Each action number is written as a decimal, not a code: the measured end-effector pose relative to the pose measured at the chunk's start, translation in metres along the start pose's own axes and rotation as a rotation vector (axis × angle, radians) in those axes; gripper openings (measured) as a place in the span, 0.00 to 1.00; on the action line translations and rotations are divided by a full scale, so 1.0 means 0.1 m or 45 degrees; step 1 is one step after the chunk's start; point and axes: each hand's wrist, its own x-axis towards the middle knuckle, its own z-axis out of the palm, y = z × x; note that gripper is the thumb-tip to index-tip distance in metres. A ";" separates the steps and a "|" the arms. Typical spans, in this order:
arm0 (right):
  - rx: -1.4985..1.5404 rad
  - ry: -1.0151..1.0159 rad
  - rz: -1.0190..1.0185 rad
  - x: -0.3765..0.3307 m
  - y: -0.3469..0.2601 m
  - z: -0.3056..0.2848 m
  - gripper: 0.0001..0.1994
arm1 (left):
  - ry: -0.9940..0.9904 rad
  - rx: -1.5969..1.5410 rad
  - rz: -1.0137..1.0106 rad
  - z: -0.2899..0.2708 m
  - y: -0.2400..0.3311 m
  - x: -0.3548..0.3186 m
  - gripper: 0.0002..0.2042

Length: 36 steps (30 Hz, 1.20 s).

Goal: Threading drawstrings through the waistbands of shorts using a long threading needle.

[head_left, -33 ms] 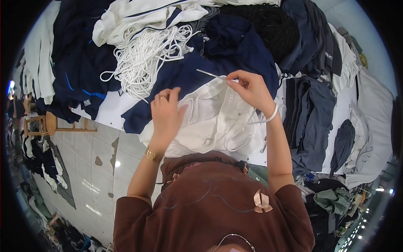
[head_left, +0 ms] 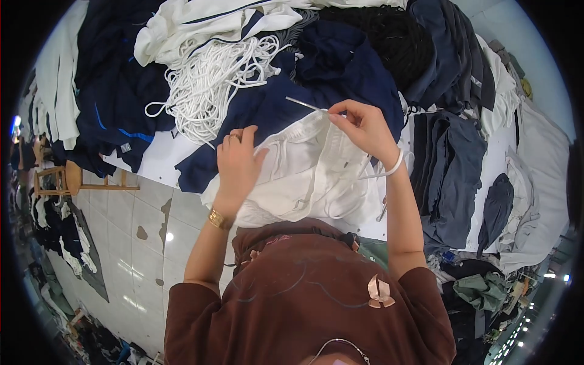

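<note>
Head view, looking down: at the far left edge of the frame a wooden stool (head_left: 61, 179) stands on the grey tiled floor (head_left: 131, 237). To its right, in the upper left, dark navy clothes (head_left: 103, 91) lie heaped on the table, and a tangle of white cord (head_left: 207, 85) rests on them just left of the upper centre, with white garments (head_left: 201, 24) piled above it.

Left of centre, the left hand (head_left: 237, 164) lies palm-down on a white garment (head_left: 304, 182), its fingers curled and pressing the bunched cloth near the waistband; a ring shows on one finger and a gold bracelet (head_left: 218, 219) circles the wrist. The white garment is spread at the middle of the frame, at the table's near edge, partly over a navy piece (head_left: 274, 103) and directly in front of the person's brown top (head_left: 304, 298).

Right of centre, the right hand (head_left: 365, 128) is raised at the garment's upper edge, thumb and forefinger pinched on a thin metal pin (head_left: 304, 104) that points toward the upper left. A white cord trails from under this hand across the wrist and hangs toward the cloth.

Further right, grey and dark blue folded clothes (head_left: 450, 164) are stacked, and pale cloth (head_left: 541, 182) covers the right edge of the table.
</note>
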 end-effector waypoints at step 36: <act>0.980 0.327 0.076 -0.18 -0.90 0.13 0.13 | -0.357 -1.483 -0.347 -0.52 0.43 -0.20 0.65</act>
